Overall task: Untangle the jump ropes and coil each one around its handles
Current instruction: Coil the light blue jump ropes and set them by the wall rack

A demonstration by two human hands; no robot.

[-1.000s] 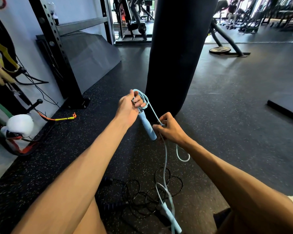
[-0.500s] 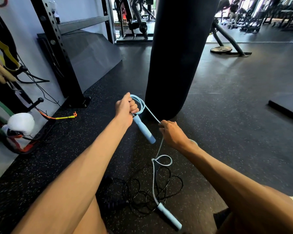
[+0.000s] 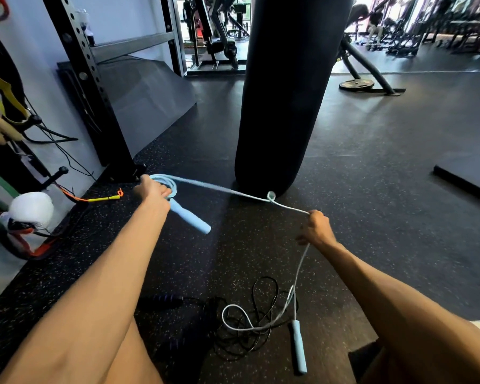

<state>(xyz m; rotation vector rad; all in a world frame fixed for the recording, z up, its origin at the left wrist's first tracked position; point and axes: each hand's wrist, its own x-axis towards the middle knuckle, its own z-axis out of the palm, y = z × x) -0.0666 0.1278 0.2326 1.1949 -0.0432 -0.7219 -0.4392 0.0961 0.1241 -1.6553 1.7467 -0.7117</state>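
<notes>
The left hand (image 3: pixel 153 194) clenches a blue handle (image 3: pixel 190 217) with the blue rope (image 3: pixel 233 192) coiled at its top, and the right hand (image 3: pixel 315 228) pinches that rope taut, probably to pull out a small kink (image 3: pixel 271 195) before wrapping, while the second handle (image 3: pixel 299 347) lies on the floor (image 3: pixel 371 189) by the black rope (image 3: pixel 261 309), with no readable writing anywhere.

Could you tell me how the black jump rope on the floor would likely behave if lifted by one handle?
The black jump rope lies in loose overlapping loops, so it is probably floppy. The blue rope crosses those loops, so lifting may snag it. The dark handle looks round and might roll.
</notes>
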